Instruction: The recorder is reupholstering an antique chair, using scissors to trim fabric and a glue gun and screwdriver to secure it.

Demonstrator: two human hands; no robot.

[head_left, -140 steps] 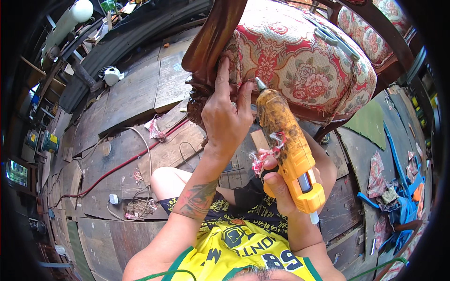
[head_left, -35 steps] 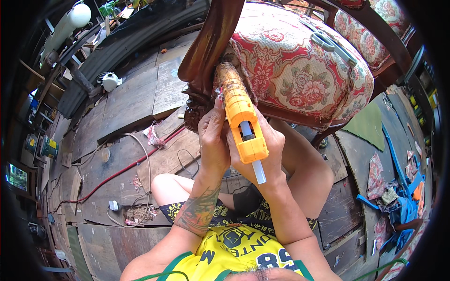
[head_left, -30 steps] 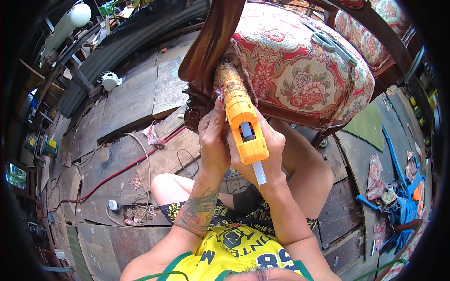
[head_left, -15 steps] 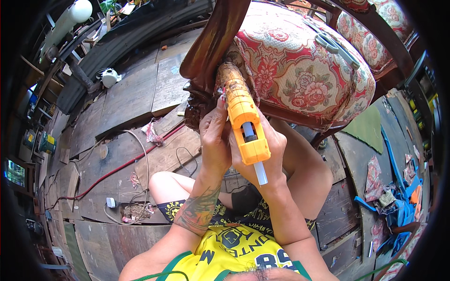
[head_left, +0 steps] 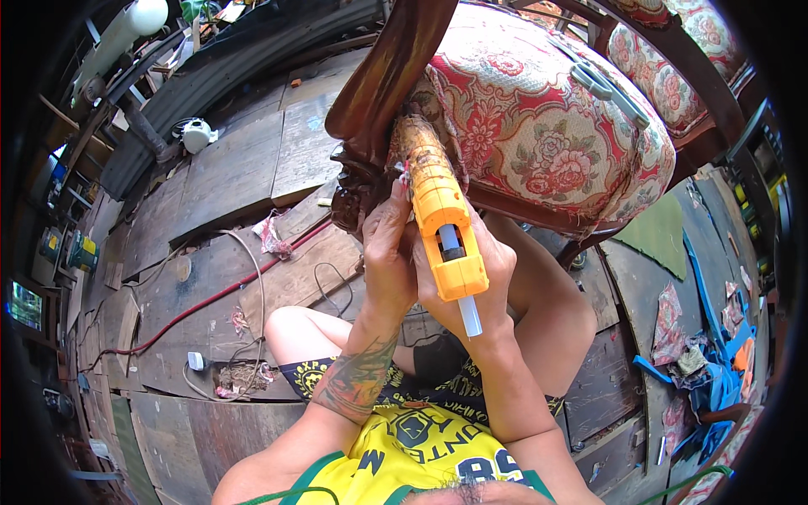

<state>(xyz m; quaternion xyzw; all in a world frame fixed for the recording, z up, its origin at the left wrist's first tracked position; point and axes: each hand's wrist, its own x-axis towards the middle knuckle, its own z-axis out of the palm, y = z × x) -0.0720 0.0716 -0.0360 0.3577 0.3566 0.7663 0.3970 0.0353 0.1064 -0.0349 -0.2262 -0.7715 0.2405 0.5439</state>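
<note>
My right hand [head_left: 488, 265] is closed round a grimy orange glue gun [head_left: 450, 261], a translucent glue stick poking out of its back end. My left hand [head_left: 387, 236] is closed against the gun's left side, its thumb near a pinkish shred; its other fingers are mostly hidden. The gun's tip is hidden in the gap between the carved dark wooden chair frame [head_left: 366, 80] and the red-and-cream floral seat [head_left: 555, 147], at the frayed edge of the fabric.
Scissors [head_left: 606, 88] lie on the seat. Another floral chair [head_left: 677, 80] stands behind. Plank flooring [head_left: 219, 168] carries a red hose [head_left: 219, 295], cables, fabric scraps, a green mat [head_left: 652, 236] and blue strips [head_left: 707, 362]. A small white appliance [head_left: 195, 135] sits at left.
Since the oldest frame, the glue gun has moved up-left into the gap, and my left hand has shifted from the fabric down beside the gun. Over the last second little has moved.
</note>
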